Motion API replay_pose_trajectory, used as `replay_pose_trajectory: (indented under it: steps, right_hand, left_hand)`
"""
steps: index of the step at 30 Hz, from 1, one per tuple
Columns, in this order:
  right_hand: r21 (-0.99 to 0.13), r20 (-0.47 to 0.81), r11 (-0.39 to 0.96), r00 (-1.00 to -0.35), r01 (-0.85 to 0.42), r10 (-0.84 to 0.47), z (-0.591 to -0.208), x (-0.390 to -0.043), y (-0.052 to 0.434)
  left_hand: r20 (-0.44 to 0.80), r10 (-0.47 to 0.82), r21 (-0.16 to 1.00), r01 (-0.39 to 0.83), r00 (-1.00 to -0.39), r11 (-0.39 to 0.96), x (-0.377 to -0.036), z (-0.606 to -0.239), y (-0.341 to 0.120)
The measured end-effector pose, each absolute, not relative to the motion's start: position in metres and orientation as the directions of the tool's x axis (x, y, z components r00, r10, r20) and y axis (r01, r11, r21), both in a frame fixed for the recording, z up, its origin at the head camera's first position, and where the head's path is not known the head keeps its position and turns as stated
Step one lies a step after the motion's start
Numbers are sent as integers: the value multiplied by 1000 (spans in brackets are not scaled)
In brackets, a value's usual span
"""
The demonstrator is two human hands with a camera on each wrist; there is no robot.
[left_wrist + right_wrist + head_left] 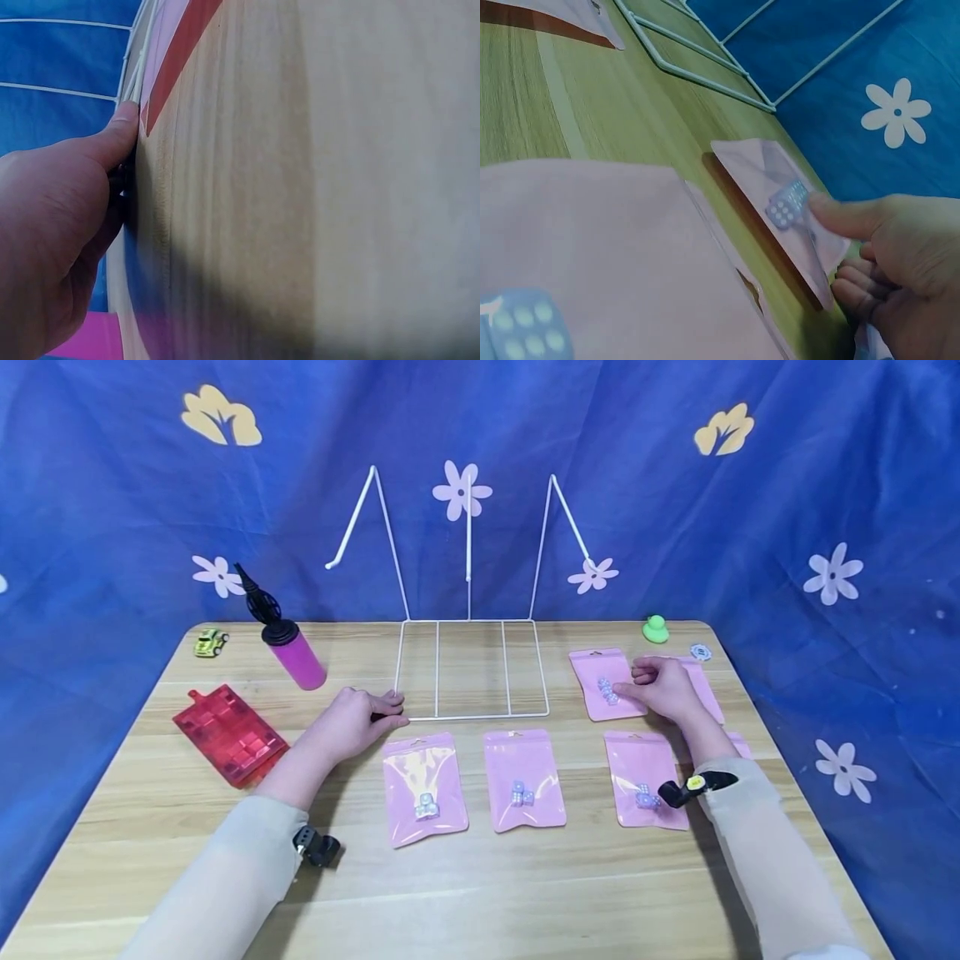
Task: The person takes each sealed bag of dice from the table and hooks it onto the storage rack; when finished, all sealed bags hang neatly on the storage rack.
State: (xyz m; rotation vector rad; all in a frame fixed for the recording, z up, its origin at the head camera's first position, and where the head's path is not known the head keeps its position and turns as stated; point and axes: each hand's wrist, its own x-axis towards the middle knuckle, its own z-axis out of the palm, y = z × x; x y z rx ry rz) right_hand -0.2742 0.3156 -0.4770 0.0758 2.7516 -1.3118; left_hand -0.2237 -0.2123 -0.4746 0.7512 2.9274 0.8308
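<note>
My left hand [351, 722] is at the near left corner of a white wire display rack [472, 717], thumb and fingers gripping its wire; the left wrist view shows the thumb [120, 131] against the wire. My right hand [663, 687] is at the back right, holding the right side of a pink zip bag [588, 668] with dice inside. Its thumb [847, 214] lies beside the dice [787, 204], with the other fingers curled at the bag's edge. Another pink bag [701, 685] is partly hidden under the right hand and wrist.
More pink dice bags lie in front: a left one [423, 768], a middle one [525, 756] and a right one [637, 760]. A purple hand pump [300, 662], red plastic case [232, 735] and toy car [212, 643] are left; a green duck [656, 629] and chip [701, 652] are back right.
</note>
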Motion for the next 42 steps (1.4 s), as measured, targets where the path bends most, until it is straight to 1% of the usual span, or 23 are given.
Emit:
replay_pose_trajectory:
  steps: [6,8,14,19,32,38,42]
  right_hand:
    - [-779,-186,597,-980,190,70,-476,-276,309]
    - [-787,-191,583,-978,201,80,-476,-276,308]
    - [-800,-160,573,-984,178,82,-475,-275,309]
    - [-807,-165,563,-984,177,73,-472,-273,309]
    - [-834,-133,531,-988,151,74,-460,-264,305]
    - [-858,-137,483,-984,174,112,-453,-255,304]
    - [-881,-99,451,-987,144,123,-447,-248,304]
  left_hand:
    - [113,442,504,434,-890,747,-223,-472,-211]
    - [111,442,505,434,-890,746,-223,-472,-210]
    - [127,448,513,446,-885,734,-223,-473,-209]
    - [135,448,518,448,-884,729,-223,-472,-209]
    - [126,442,517,439,-888,735,-222,-474,-214]
    - [119,442,527,434,-889,731,-223,-477,-214]
    - [117,438,533,429,-891,730,-224,-480,-215]
